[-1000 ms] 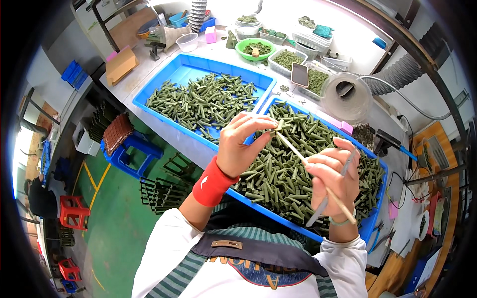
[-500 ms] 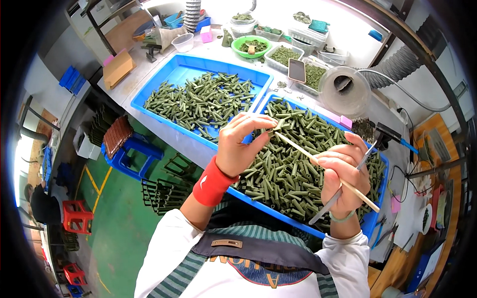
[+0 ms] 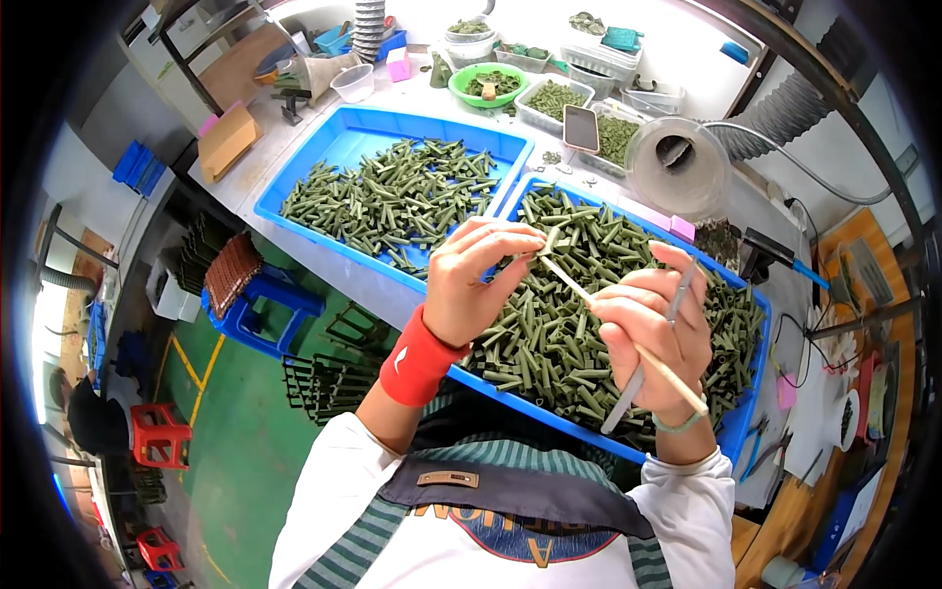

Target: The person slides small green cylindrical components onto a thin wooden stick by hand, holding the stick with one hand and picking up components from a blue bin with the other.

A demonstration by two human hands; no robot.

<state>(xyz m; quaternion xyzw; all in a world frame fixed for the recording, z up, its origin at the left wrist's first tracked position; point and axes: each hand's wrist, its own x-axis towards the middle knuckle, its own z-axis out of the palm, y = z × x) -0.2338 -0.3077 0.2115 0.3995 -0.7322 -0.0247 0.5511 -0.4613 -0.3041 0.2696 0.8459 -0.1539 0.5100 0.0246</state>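
My left hand [image 3: 469, 285], with a red wristband, is closed in a pinch on a small green tube [image 3: 550, 241]. In my right hand [image 3: 653, 334] are two tools: a thin wooden stick [image 3: 669, 376] and a flat metal blade-like strip [image 3: 622, 401]. The stick's thin end reaches the green tube at my left fingertips; whether it has gone inside I cannot tell. The metal strip lies crosswise through my right fingers, pointing down toward me. Both hands are above a blue tray [image 3: 549, 424] heaped with short green tubes [image 3: 554, 344].
A second blue tray [image 3: 285, 187] with similar tubes stands at the left. Behind are a green bowl [image 3: 456, 86], clear tubs, a phone [image 3: 581, 129] and a clear funnel-shaped hood [image 3: 677, 167] on a hose. A black-and-blue tool [image 3: 780, 250] sits right of the near tray.
My right hand has moved left toward my left hand, and the stick has slid along toward the green tube. My left hand stays nearly still, keeping its pinch.
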